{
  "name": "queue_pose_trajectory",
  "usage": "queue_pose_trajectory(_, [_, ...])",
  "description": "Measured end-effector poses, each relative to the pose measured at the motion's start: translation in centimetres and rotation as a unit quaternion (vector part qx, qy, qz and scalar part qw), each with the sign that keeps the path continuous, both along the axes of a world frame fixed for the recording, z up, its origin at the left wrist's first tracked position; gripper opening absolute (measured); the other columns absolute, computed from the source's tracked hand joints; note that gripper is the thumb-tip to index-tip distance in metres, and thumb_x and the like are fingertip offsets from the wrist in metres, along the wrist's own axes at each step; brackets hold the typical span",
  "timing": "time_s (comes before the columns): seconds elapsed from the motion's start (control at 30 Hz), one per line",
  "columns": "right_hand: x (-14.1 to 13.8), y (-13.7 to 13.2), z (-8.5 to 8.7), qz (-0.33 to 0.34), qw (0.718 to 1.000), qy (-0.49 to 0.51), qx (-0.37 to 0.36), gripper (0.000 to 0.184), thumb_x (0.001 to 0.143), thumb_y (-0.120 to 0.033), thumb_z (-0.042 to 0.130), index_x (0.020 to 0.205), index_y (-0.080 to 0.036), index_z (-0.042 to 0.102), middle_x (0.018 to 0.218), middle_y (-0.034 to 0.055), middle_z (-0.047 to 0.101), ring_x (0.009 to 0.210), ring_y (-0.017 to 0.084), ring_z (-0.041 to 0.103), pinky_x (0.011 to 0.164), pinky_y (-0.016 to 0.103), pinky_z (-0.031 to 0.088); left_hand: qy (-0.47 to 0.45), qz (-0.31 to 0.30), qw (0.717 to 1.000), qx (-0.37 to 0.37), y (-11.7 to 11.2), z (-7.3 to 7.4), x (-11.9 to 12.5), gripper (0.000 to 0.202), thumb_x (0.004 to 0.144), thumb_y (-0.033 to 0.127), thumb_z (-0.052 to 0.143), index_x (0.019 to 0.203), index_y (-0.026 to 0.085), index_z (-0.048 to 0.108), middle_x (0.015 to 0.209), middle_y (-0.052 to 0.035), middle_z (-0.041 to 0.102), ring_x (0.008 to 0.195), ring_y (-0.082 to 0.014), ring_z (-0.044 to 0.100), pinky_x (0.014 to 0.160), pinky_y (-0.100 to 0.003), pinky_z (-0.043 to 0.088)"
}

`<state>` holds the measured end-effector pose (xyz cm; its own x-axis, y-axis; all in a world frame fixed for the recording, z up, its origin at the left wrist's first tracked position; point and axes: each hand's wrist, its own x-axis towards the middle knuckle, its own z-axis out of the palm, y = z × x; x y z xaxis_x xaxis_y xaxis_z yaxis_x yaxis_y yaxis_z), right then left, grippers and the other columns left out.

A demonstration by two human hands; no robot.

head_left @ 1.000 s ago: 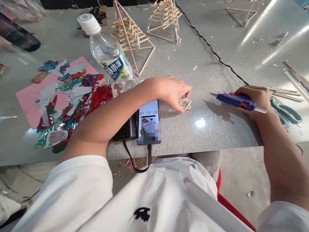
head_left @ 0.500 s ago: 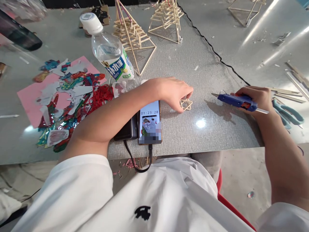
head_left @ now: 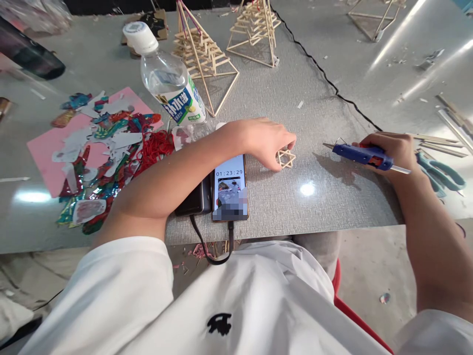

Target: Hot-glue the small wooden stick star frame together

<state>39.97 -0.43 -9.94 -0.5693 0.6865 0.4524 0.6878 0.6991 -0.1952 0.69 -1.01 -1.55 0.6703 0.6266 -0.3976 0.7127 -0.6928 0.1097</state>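
Note:
My left hand point(head_left: 266, 142) is closed round the left side of a small star-shaped frame of thin wooden sticks point(head_left: 287, 159), which rests at table level; the hand covers part of it. To the right, my right hand point(head_left: 393, 149) grips a blue hot glue gun point(head_left: 364, 156). Its metal nozzle points left toward the stick star, well apart from it, and a clear glue stick juts from its back end. Beneath my left forearm lie a phone point(head_left: 229, 195) showing a timer and a dark power bank point(head_left: 194, 198), joined to a black cable.
A plastic bottle point(head_left: 168, 79) stands beyond my left forearm. Stick towers point(head_left: 205, 59) rise at the back. Candy wrappers and red string point(head_left: 157, 148) cover pink paper point(head_left: 44, 153) at left. A black cord point(head_left: 321, 71) runs toward my right hand; blue-handled pliers point(head_left: 441, 175) and loose sticks point(head_left: 443, 146) lie beside it.
Both hands, the stick star and the glue gun stay almost where they were. The phone's timer has advanced by one second, and the view has shifted very slightly.

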Motion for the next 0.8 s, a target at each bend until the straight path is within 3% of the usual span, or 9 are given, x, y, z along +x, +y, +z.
queue_pose_trajectory(0.37, [-0.54,-0.22,-0.05,-0.01,1.0,0.017,0.008,0.038,0.101,-0.054,0.076,0.077,-0.025,0.071,0.063,0.0018,0.068,0.053,0.016,0.059,0.054,0.03,0.04,-0.007,-0.009,1.0,0.011,-0.04,-0.06,-0.06,0.062,0.094,0.052,0.077,0.149,0.023,0.077,0.126,-0.0148,0.086,0.108,-0.0357,0.077,0.097,-0.047,0.051])
queue_pose_trajectory(0.63, [-0.42,-0.34,-0.09,-0.042,0.999,0.012,-0.021,0.045,0.102,-0.062,0.075,0.076,-0.026,0.069,0.064,0.0023,0.067,0.056,0.018,0.06,0.057,0.032,0.043,-0.017,-0.013,1.0,0.018,-0.2,0.27,-0.23,0.055,0.092,0.051,0.077,0.142,0.026,0.08,0.124,-0.012,0.087,0.103,-0.0319,0.076,0.091,-0.044,0.049])
queue_pose_trajectory(0.8, [-0.61,-0.35,-0.17,-0.009,0.999,0.029,0.01,0.038,0.103,-0.053,0.078,0.078,-0.024,0.072,0.063,0.0012,0.067,0.054,0.015,0.058,0.056,0.03,0.04,-0.033,-0.011,0.999,0.002,0.14,0.2,-0.44,0.057,0.089,0.051,0.077,0.141,0.027,0.081,0.119,-0.0103,0.087,0.101,-0.0305,0.076,0.093,-0.043,0.05])
